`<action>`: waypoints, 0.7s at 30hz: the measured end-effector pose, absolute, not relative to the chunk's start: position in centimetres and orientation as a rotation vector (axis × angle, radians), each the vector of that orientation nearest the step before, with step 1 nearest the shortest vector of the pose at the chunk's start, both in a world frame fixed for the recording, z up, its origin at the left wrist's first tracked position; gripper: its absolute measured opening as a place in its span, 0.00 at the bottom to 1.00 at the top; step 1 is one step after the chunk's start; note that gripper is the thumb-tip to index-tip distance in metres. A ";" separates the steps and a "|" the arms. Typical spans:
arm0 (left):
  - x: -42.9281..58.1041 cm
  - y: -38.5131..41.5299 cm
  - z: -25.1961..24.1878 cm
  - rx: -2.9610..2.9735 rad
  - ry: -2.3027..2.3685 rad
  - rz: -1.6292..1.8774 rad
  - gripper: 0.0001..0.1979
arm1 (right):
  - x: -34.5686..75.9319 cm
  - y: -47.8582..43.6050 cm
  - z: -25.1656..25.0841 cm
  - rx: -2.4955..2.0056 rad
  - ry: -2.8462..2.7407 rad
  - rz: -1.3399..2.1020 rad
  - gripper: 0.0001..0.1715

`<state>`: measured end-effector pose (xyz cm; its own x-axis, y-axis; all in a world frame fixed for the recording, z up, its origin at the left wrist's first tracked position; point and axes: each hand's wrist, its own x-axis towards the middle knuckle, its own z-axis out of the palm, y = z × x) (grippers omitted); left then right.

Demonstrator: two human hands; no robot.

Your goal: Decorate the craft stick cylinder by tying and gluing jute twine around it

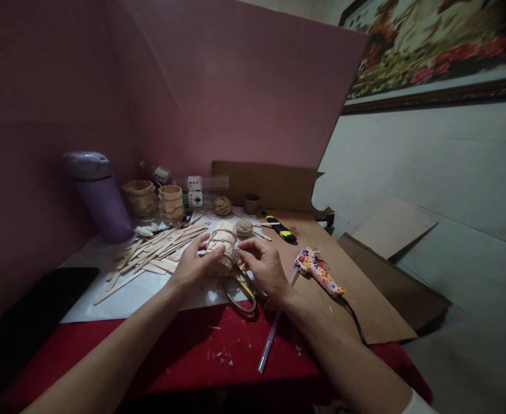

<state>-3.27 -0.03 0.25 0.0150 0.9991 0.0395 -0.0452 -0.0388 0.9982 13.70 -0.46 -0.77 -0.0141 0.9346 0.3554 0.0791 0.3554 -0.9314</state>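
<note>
My left hand [196,261] is closed around a small cup made of wooden craft sticks [223,237], tipped on its side and bound with bands of twine. At the cup's right side, the fingertips of my right hand [264,261] are pinched together; what is between them is too small to make out. A pair of scissors [243,293] lies just below the cup, its blades partly hidden. Behind the cup sits a small ball of twine [244,229]. Loose craft sticks [158,250] lie in a pile to the left of my left hand.
A floral glue gun [317,270] lies on cardboard [356,287] at right, a glue stick [268,345] extending below it. Behind are a utility knife [281,227], two finished-looking stick cups [171,203], another twine ball [222,206] and a purple bottle [104,201].
</note>
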 end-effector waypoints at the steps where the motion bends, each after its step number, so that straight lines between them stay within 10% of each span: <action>1: -3.3 0.0 0.2 1.214 1.127 1.236 0.44 | 13.7 -0.3 -0.8 -1.004 -1.430 0.867 0.05; 21: -3.5 0.6 0.0 1.259 1.109 1.356 0.28 | 12.4 1.1 2.3 -1.054 -1.632 0.726 0.10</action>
<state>-3.52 0.63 -0.02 -0.0240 0.9896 0.1417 -0.0572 -0.1428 0.9881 12.41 1.15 2.25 -0.0990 0.8995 0.4256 0.2862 0.4353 -0.8536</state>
